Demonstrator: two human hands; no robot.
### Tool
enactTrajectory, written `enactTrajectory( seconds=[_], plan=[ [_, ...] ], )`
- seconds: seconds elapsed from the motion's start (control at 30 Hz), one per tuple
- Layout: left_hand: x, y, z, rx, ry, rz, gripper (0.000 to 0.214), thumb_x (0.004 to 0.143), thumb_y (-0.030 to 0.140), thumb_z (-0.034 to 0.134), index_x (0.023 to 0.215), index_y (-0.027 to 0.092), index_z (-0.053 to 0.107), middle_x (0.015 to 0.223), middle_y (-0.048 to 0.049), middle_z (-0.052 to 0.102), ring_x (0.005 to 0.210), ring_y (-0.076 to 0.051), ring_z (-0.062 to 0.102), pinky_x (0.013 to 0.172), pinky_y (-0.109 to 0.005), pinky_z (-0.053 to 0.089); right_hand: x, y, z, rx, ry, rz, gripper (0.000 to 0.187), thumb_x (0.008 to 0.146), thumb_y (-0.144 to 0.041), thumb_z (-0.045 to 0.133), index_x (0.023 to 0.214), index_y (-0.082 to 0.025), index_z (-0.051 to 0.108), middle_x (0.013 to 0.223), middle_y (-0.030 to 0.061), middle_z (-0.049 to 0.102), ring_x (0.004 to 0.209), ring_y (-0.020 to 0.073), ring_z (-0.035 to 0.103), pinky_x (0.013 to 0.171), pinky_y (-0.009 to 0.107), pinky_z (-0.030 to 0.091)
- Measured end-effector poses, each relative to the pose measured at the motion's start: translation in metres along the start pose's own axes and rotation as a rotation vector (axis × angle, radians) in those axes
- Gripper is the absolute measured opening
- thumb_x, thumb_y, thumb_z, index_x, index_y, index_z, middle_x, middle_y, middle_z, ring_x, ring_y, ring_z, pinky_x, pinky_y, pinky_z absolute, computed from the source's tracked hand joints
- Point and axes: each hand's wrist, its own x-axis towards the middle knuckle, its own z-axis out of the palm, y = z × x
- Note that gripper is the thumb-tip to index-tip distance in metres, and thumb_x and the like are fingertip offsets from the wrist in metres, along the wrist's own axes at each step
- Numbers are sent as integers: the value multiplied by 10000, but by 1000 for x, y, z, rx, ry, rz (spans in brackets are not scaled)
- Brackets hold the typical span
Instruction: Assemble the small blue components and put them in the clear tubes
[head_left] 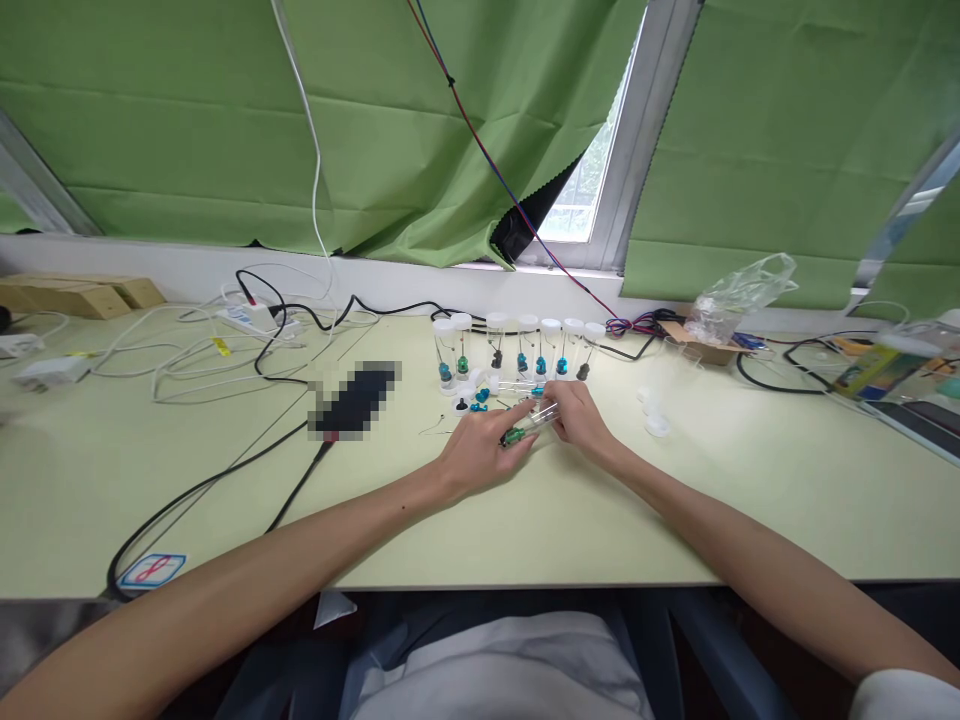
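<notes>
My left hand (484,448) and my right hand (577,415) meet over the pale green table (480,520). Together they grip a clear plastic tube (534,422) lying slantwise, with a green piece at its near end. The left fingers pinch the green end; the right fingers close round the far end. Just behind the hands stands a row of several upright clear tubes (517,345) with white caps and small blue, green and dark parts inside. A few loose blue and black small parts (474,400) lie beside the left hand.
A blurred black device (354,400) with a black cable lies at left. White and black cables and a power strip (247,318) crowd the back left. A clear cap (657,425), a crumpled plastic bag (739,290) and a box sit at right. Green curtains hang behind.
</notes>
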Motion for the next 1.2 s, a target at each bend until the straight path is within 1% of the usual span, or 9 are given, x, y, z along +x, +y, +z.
enactTrajectory(
  seconds=[0.1,0.37,0.5,0.63,0.73,0.83,0.9,1.0,1.2],
  plan=[
    [0,0,0,4,-2,-1,478,894,346,592,1333,159,616,749,-47,723,548,-132,577,571,-249,424,0,-1,1,44,-21,48,327,807,-270,402,484,-230,368,336,-54,303,344,104,259,390,263,190],
    [0,0,1,50,-8,0,469,898,362,579,1319,160,624,738,-53,716,572,-148,601,571,-249,429,5,5,-2,111,-77,134,342,798,-286,425,462,-231,397,295,-62,257,270,97,227,330,258,136],
    [3,0,-1,44,-9,0,463,883,337,600,1312,165,630,689,-29,689,543,-134,566,553,-242,394,7,6,-4,132,-100,159,337,807,-294,438,478,-229,413,291,-60,267,277,90,203,325,248,129],
    [9,2,-5,-54,-29,-63,400,871,323,632,1254,215,672,657,10,673,488,-98,488,545,-233,366,9,6,-5,172,-96,166,323,866,-366,430,586,-215,487,313,-78,276,285,90,214,334,227,162],
    [14,3,-9,-156,-34,-139,418,873,377,643,1257,215,675,661,14,659,477,-85,433,538,-232,360,10,6,-5,225,-72,108,460,933,-552,372,675,-210,539,325,-90,272,286,103,262,349,227,239],
    [16,4,-11,-246,-50,-193,455,878,428,633,1271,203,667,623,26,598,497,-87,404,532,-231,343,7,5,-6,137,-5,-35,567,954,-646,315,712,-201,568,351,-67,350,328,115,355,404,236,325],
    [17,5,-12,-290,-65,-213,465,876,457,626,1254,190,674,590,40,532,517,-90,389,531,-232,327,5,6,-8,28,41,-149,585,974,-639,288,739,-196,587,388,-52,402,369,115,389,442,238,337],
    [17,6,-11,-333,-84,-238,482,865,498,623,1213,170,691,570,51,455,533,-94,376,532,-234,316,2,7,-12,-91,73,-286,556,999,-589,281,766,-195,598,444,-47,415,424,118,409,486,246,338],
    [16,5,-8,-344,-112,-235,459,853,481,631,1186,175,707,595,40,492,539,-96,400,548,-237,355,3,11,-14,-233,100,-353,459,979,-471,350,648,-201,518,538,-15,491,499,131,439,522,262,349]
  ],
)
